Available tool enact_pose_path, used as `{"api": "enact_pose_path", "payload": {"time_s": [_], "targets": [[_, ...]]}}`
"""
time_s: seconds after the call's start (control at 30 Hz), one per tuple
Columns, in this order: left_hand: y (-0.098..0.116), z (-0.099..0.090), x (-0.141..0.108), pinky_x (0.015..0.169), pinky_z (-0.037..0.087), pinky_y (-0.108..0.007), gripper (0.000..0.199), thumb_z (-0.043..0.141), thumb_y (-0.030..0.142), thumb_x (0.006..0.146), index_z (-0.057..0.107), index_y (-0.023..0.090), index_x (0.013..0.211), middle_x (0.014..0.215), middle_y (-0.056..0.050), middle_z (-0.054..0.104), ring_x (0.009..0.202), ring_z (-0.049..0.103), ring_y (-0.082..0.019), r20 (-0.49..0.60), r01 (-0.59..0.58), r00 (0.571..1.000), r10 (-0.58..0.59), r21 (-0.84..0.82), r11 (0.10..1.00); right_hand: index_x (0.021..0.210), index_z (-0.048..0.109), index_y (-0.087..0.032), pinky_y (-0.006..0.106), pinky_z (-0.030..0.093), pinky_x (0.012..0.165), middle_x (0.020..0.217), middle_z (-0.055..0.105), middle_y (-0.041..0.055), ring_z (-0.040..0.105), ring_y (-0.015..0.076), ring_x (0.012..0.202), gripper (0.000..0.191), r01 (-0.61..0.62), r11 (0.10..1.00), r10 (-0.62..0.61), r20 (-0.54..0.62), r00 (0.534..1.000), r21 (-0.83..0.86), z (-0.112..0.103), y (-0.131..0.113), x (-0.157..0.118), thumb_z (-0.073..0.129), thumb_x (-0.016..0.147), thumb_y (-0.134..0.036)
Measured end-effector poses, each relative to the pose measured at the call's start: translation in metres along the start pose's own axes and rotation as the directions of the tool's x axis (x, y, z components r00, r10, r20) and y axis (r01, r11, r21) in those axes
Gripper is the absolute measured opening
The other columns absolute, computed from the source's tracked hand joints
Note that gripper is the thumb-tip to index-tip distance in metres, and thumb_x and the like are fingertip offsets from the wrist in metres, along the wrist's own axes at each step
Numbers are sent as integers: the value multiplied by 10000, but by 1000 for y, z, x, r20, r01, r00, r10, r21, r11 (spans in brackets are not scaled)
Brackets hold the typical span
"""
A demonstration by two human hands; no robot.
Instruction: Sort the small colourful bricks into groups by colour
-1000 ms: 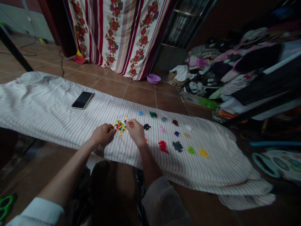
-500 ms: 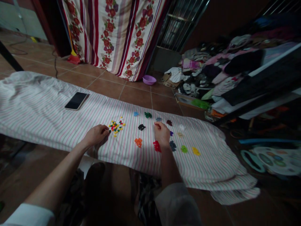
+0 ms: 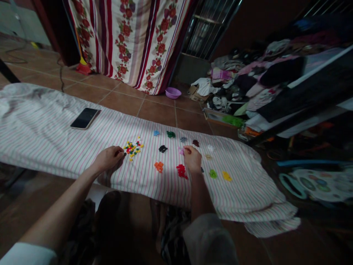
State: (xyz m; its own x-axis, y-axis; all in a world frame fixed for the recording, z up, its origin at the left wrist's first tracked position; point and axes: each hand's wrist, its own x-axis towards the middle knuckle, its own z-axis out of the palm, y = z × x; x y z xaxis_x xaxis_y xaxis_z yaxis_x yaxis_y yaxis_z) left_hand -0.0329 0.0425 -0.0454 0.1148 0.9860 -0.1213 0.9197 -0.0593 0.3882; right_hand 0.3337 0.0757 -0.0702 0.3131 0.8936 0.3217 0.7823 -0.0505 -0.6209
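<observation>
My left hand [image 3: 109, 158] rests at the left edge of a mixed pile of small pieces [image 3: 132, 148] in yellow, red, green and white. Its fingertips are pinched at a small dark piece [image 3: 125, 154]. My right hand [image 3: 193, 158] is closed, thumb against forefinger, just right of a small lilac pile [image 3: 181, 151]; what it holds, if anything, is hidden. Around it lie single-colour piles: black [image 3: 163, 148], orange [image 3: 159, 166], red [image 3: 181, 171], dark green [image 3: 171, 134], grey [image 3: 183, 139] and brown [image 3: 195, 143]. My right hand partly covers a dark blue pile [image 3: 202, 170].
Striped cloth [image 3: 149, 180] covers the long table. A phone [image 3: 85, 118] lies on its left part. Light blue, white, beige, lime [image 3: 213, 173] and yellow [image 3: 227, 176] piles sit farther out. On the floor beyond are a purple basin [image 3: 173, 93] and heaped clothes [image 3: 256, 77].
My right hand has shifted slightly right and nearer across the cloth, uncovering the lilac pile. My left hand keeps its place beside the mixed pile. The whole view has moved a little.
</observation>
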Motion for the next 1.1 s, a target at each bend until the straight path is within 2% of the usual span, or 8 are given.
{"api": "enact_pose_path", "payload": {"time_s": [0.2, 0.47, 0.67, 0.73, 0.9, 1.0, 1.1], "targets": [[-1, 0, -1, 778, 464, -256, 355, 378, 399, 872, 642, 207, 1013, 1003, -56, 704, 881, 645, -170, -3, -6, 1000, 6, -3, 1000, 886, 711, -193, 337, 475, 806, 846, 714, 71, 635, 205, 797, 299, -41, 999, 41, 12, 999, 6, 1, -1, -1, 462, 728, -239], [-3, 1, 0, 793, 465, -265, 349, 390, 396, 873, 650, 217, 1022, 1012, -51, 705, 877, 642, -173, -4, -1, 1000, 1, -18, 1000, 874, 718, -192, 352, 468, 832, 858, 698, 72, 616, 211, 817, 312, -39, 999, 40, -42, 998, 16, 3, -5, 2, 455, 715, -245], [-4, 2, -1, 822, 461, -270, 354, 397, 411, 868, 643, 218, 1033, 1061, -52, 692, 932, 634, -176, -14, -16, 1000, 16, -28, 999, 892, 721, -176, 327, 470, 823, 840, 649, 65, 593, 188, 771, 308, -11, 992, 18, -62, 998, 123, 15, -34, -1, 500, 692, -251], [-3, 1, -1, 824, 461, -272, 358, 398, 410, 867, 642, 209, 1036, 1063, -58, 689, 932, 634, -178, -6, -15, 1000, 15, -32, 999, 895, 714, -178, 313, 474, 797, 823, 641, 51, 588, 175, 747, 291, 15, 983, -11, -25, 1000, 180, 23, -49, -5, 508, 713, -273], [-3, 0, -1, 828, 463, -275, 347, 403, 404, 869, 647, 220, 1033, 1034, -55, 695, 927, 634, -175, -16, -15, 1000, 14, -45, 999, 997, 676, -180, 256, 479, 673, 812, 645, 19, 574, 132, 658, 305, 48, 937, -112, 166, 980, 345, 52, -87, -23, 534, 776, -334], [-3, 0, -2, 831, 464, -276, 339, 412, 391, 870, 649, 218, 1041, 1037, -56, 697, 925, 634, -172, -21, -11, 1000, 10, -71, 997, 981, 686, -203, 245, 475, 697, 845, 643, 18, 586, 126, 704, 252, 173, 921, -266, 238, 934, 349, 66, -109, -36, 538, 819, -328], [-4, 1, -2, 812, 468, -269, 340, 419, 384, 872, 650, 212, 1053, 1038, -57, 696, 902, 640, -170, -25, -16, 1000, 13, -91, 996, 962, 705, -232, 245, 475, 755, 909, 626, 30, 597, 129, 793, 223, 290, 899, -392, 308, 867, 327, 77, -128, -49, 527, 866, -326]]}}
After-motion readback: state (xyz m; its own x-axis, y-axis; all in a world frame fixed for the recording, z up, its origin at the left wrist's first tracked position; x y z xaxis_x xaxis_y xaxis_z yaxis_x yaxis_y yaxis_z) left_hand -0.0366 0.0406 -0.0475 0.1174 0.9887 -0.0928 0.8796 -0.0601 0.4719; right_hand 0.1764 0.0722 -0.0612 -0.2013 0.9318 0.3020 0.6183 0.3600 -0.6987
